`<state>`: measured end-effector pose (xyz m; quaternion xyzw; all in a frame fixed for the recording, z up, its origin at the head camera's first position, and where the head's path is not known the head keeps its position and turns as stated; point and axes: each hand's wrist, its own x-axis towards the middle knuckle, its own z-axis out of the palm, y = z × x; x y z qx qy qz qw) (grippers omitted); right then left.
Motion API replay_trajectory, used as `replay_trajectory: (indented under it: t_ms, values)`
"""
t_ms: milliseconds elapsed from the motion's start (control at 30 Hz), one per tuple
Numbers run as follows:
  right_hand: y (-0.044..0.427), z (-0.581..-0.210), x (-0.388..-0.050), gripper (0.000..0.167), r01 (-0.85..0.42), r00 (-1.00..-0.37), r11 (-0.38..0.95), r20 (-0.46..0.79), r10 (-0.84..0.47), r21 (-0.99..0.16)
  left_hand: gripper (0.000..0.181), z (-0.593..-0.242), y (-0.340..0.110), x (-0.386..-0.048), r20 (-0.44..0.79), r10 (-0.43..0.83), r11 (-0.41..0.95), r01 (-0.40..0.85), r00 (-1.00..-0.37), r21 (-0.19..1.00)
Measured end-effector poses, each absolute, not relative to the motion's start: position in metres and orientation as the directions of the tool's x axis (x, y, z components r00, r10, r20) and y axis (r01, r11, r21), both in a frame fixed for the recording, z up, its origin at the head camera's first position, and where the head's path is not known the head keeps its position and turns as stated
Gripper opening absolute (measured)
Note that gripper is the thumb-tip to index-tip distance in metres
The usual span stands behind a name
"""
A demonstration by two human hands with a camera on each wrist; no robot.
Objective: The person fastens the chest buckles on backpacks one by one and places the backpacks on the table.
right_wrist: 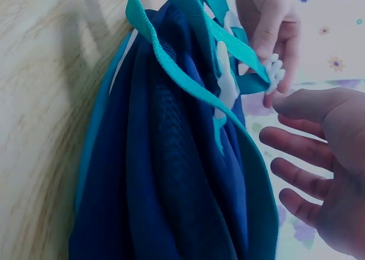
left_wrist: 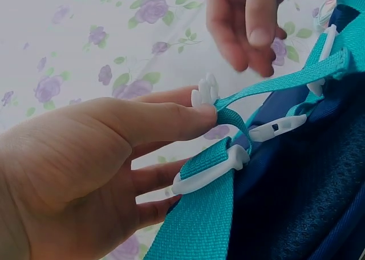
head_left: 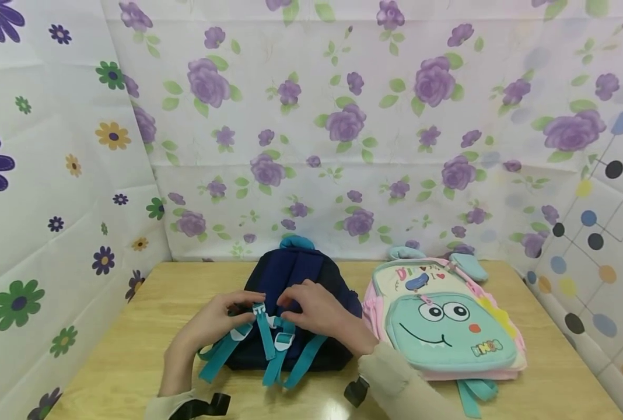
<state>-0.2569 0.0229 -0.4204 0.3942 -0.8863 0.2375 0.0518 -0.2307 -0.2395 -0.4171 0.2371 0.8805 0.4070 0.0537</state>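
Note:
A navy backpack (head_left: 301, 268) with teal straps lies on the table, strap side up. My left hand (head_left: 206, 324) pinches a white pronged buckle (left_wrist: 206, 93) between thumb and fingers, with a teal strap (left_wrist: 285, 83) running from it. In the left wrist view another white buckle piece (left_wrist: 279, 128) and a white strap adjuster (left_wrist: 211, 171) sit close by. My right hand (head_left: 317, 309) hovers over the pack, to the right of the held buckle. Its fingers (right_wrist: 299, 146) are spread and relaxed, holding nothing, in the right wrist view.
A pale green and pink cartoon backpack (head_left: 448, 326) lies to the right on the wooden table (head_left: 128, 350), its teal strap hanging toward the front. Floral cloth (head_left: 311, 140) rises behind, and patterned cloths flank the table on both sides.

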Motion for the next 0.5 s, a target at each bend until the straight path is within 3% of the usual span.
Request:
replay_trajectory:
  t_ms: [500]
  values:
    - [-0.002,-0.438,-0.261,0.029,-0.681,-0.706,0.588,0.177,-0.686,-0.437,0.032,-0.416,-0.239,-0.23,0.093,0.437,0.58,0.36,-0.895,0.731]
